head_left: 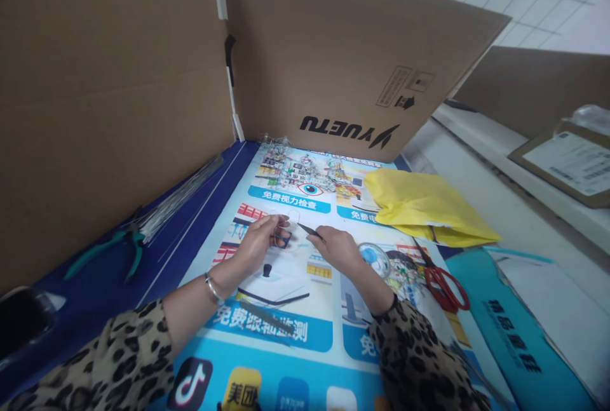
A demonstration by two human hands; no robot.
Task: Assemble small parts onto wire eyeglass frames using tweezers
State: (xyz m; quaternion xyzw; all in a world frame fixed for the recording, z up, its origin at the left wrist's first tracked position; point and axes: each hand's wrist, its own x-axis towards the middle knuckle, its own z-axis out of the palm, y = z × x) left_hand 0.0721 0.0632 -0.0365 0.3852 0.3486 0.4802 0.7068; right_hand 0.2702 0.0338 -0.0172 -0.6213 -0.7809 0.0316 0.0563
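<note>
In the head view, the left hand [262, 239] and the right hand [338, 249] work near each other above the middle of a printed poster [305, 357] spread over the table [164, 268]. The left fingers are drawn close together on a thin wire [298, 213], which curves in a faint loop just beyond them; its full shape is too fine to make out. The right fingers are pinched around a slim dark pointed tool [309, 230], its tip directed at the left hand and very near the wire; whether tip and wire touch, I cannot tell. Both arms wear leopard-print sleeves [419, 347], and a metal bangle [214, 288] circles the left wrist.

On the left part of the table, teal-handled pliers [133, 252] lie against the end of a bundle of straight wires [178, 201]. A dark object [21, 322] sits at the left edge, cut off by the frame. Beyond the hands, tangled wire pieces [309, 173] are scattered over the poster's far part. A yellow bag [424, 204] lies to their right.

Near the right forearm stand a round clear dish [374, 260] and another small tangle [405, 281], with red-handled scissors [445, 287] just beside it. Farther right are a turquoise folder [512, 335] and white paper [557, 309]. 2 upright cardboard panels, a left panel [105, 100] and a far panel [333, 49] printed "YUETU", meet at a corner behind everything.
</note>
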